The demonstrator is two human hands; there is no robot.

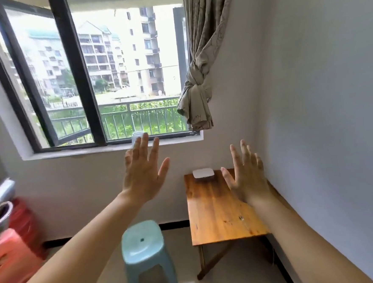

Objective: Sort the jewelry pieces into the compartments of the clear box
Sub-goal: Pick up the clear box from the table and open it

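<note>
Both hands were raised, empty, fingers spread: left hand (142,175), right hand (246,177) above the wooden folding table (219,214).

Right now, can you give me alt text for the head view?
Both hands, left and right, are raised open and empty before a window. A small wooden table by the wall holds only a white box; a pale blue stool stands beside it.

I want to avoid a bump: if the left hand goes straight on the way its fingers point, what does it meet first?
Probably the small clear thing on the window sill, right behind the fingers of the left hand. Depth is unclear, so the gap between them cannot be judged.
</note>
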